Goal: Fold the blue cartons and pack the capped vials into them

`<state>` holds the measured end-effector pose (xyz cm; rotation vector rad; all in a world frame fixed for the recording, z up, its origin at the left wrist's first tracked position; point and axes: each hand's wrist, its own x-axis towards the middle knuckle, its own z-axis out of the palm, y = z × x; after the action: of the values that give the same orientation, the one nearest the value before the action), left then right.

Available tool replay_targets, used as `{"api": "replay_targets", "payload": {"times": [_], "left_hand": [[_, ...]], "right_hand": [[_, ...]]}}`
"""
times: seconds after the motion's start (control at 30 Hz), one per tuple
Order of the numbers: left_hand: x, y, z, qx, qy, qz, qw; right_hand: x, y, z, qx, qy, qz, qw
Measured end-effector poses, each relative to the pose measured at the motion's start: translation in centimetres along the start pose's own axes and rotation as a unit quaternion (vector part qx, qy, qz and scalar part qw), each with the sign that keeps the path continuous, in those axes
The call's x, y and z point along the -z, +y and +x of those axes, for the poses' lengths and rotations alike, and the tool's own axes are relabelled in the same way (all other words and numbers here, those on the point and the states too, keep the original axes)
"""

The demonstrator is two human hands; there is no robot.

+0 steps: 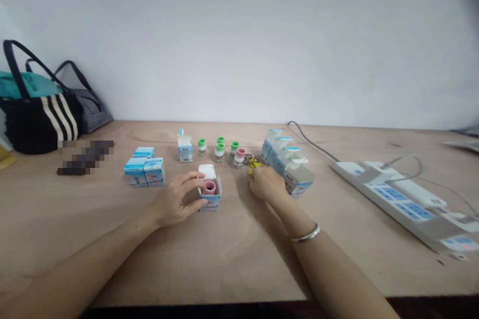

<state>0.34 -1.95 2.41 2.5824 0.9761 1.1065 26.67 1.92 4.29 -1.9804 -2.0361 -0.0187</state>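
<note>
My left hand [180,198] grips a small blue-and-white box [210,203] by its left side, thumb at the front and fingers at the raised flap. Inside the upright, open-topped box stands a bottle with a pink cap [209,188]. At a small pile of yellow pieces [254,163], my right hand [267,184] has its fingers bent down and closed; what they hold is hidden. Just beyond it lies something dark and coiled [247,159]. A clear bottle with a pink cap [239,158] and several green-capped bottles [219,153] stand between the hands.
Several open boxes [284,159] stand in a row beside my right hand. An open box [185,151] is at the back, and closed boxes [145,172] sit left. Power strips [396,204] with cables lie right; bags [41,114] and a blurred-out dark object [86,158] are left.
</note>
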Motion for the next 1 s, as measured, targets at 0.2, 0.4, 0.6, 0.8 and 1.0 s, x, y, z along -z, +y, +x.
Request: {"api": "replay_targets", "payload": {"times": [0.2, 0.4, 0.6, 0.8, 1.0], "left_hand": [[-0.1, -0.5, 0.0, -0.008, 0.008, -0.002, 1.000], [-0.3, -0.6, 0.0, -0.008, 0.010, -0.011, 1.000], [-0.4, -0.6, -0.1, -0.006, 0.008, -0.014, 1.000], [-0.4, -0.5, -0.1, -0.006, 0.014, -0.015, 1.000], [-0.4, -0.4, -0.1, -0.005, 0.019, -0.018, 1.000]], "right_hand": [[2.3, -2.2, -1.3, 0.129, 0.039, 0.341, 0.930], [1.5, -6.0, -4.1, 0.186, 0.052, 0.538, 0.821], [0.5, -6.7, -4.9, 0.173, 0.083, 0.459, 0.867], [1.1, -5.8, -4.3, 0.205, 0.113, 0.416, 0.879], [1.3, -5.4, -4.1, 0.241, 0.094, 0.336, 0.906]]}}
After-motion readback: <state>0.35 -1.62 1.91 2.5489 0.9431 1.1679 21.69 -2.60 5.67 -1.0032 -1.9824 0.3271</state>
